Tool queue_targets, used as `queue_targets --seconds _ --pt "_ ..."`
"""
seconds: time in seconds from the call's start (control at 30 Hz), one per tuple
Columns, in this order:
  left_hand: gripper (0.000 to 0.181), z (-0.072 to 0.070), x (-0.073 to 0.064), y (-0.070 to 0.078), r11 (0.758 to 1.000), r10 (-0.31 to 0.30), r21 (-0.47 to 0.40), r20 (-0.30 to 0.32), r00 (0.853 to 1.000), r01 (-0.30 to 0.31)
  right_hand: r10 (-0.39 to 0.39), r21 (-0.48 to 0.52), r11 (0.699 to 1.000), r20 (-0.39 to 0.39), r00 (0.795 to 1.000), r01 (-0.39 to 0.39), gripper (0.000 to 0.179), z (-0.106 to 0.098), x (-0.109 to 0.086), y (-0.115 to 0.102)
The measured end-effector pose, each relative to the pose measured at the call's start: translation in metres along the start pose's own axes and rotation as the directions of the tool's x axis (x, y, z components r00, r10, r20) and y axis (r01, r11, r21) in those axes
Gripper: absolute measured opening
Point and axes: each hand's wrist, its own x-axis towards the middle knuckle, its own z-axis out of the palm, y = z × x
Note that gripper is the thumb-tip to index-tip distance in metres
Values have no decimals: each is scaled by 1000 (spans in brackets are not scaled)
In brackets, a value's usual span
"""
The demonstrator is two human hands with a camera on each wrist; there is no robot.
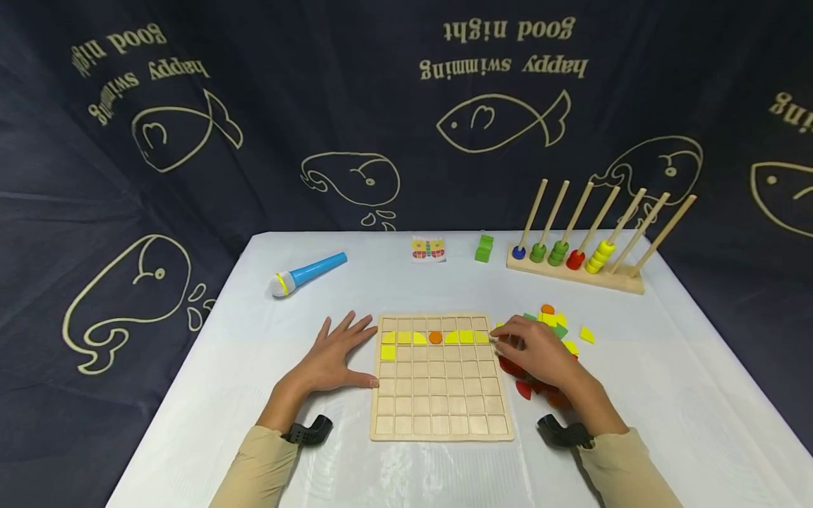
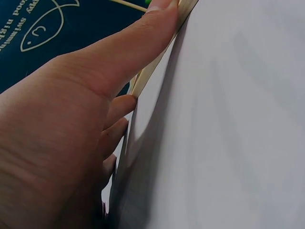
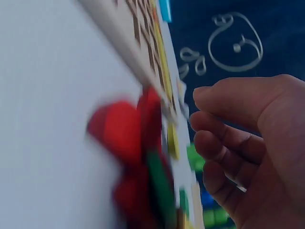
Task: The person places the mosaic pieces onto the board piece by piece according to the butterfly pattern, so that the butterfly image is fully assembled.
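Note:
A wooden grid board (image 1: 440, 406) lies flat on the white table. Its second row from the far side holds yellow pieces (image 1: 466, 336) on both sides of an orange circle (image 1: 435, 337). One yellow square (image 1: 387, 353) sits in the leftmost cell of the row below. My left hand (image 1: 333, 360) has its fingers spread, with thumb and fingertips touching the board's left edge. Over the board's right edge, beside a pile of loose pieces, hovers my right hand (image 1: 540, 349), fingers loosely bent. In the right wrist view no piece shows between its thumb (image 3: 238, 98) and fingers.
Loose red pieces (image 1: 524, 389) and yellow, green and orange ones lie right of the board, partly under the right hand. Farther back are a toy microphone (image 1: 311, 271), a butterfly pattern card (image 1: 428, 249), green blocks (image 1: 484, 248) and a peg stand with beads (image 1: 574, 271).

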Motion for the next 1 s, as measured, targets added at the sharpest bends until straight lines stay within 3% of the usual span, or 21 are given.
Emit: queue_targets --seconds 0.27,0.47,0.87,1.0 --pt "104 -2 1 1 1000 19 -5 -11 1000 -19 144 -44 988 -72 987 -147 24 -21 -23 38" --pt "104 -3 0 1 1000 13 -12 -10 1000 -14 235 -54 970 -60 970 -238 26 -25 -27 51" --pt "104 -2 0 1 1000 20 -16 -23 1000 -21 229 -86 970 9 973 -228 24 -25 -25 48" --pt "103 -2 0 2 1000 15 -21 -18 1000 -15 223 -95 970 -8 975 -223 25 -24 -23 46"
